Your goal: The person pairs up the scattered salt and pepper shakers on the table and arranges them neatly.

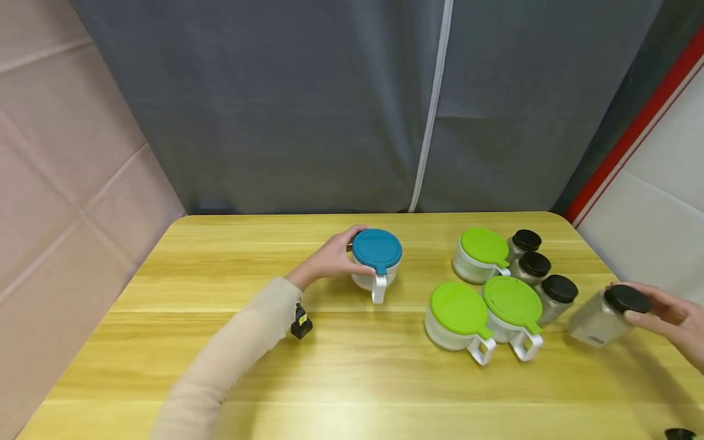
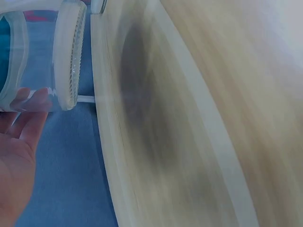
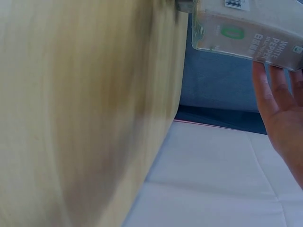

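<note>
My left hand (image 1: 337, 255) grips a clear seasoning jar with a blue lid (image 1: 377, 249) and a white handle by its side. The left wrist view shows the jar (image 2: 40, 56) held off the tabletop, a gap under its base. Over at the right, my right hand (image 1: 673, 315) holds a black-capped spice bottle (image 1: 599, 321), slightly tilted, with fingers and thumb around its upper part. WHITE PEPPER is printed on this bottle (image 3: 246, 35) in the right wrist view, where it hangs clear of the table.
Three green-lidded jars (image 1: 459, 308) stand right of centre, their white handles toward the front. Three black-capped bottles (image 1: 558, 290) line up beside them. Another black cap (image 1: 679, 434) shows at the lower right edge. A grey curtain (image 1: 297, 110) hangs behind the wooden table (image 1: 352, 385).
</note>
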`<state>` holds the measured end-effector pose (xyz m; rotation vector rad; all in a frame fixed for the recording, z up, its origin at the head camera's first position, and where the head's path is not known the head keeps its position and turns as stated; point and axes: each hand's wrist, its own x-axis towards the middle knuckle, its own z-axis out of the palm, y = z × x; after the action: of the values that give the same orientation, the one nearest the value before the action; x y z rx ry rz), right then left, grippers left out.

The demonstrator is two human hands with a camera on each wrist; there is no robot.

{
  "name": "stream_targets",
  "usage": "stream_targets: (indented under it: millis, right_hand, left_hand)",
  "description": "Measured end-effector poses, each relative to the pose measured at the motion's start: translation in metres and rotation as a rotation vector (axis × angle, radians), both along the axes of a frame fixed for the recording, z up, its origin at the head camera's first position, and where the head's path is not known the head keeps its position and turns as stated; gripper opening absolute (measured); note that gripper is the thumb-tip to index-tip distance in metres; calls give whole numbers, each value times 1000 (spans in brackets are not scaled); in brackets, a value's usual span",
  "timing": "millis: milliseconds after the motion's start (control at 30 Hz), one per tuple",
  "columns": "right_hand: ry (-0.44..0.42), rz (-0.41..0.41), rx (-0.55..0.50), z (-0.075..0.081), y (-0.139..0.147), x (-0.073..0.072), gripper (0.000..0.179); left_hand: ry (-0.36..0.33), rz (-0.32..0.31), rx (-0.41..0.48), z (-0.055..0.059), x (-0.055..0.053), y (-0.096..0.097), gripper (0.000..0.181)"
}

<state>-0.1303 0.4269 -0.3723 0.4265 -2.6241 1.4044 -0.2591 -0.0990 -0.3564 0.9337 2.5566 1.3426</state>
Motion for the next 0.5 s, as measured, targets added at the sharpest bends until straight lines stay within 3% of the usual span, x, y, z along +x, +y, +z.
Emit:
stream_targets:
  millis: [100,200,333,433,500]
  right_hand:
    - [57,34,-6,-3,8,-5,55]
    - [92,126,-115,-11,27,-15,53]
    - [103,99,-16,-34,68,-35,56]
    - [113,32,147,-48,97,-50,58]
    - [127,60,49,-28,80,-45,56]
  left_hand:
    - [-9,-3,-10,4,6,-11,81]
    - [-20,-5,-12,9,11,-22,81]
    - [-35,2,-9,26,23,-34,79]
    - [-48,8,-9,44,36,-41,77]
    - [-51,12,-13,55,43,-46,76]
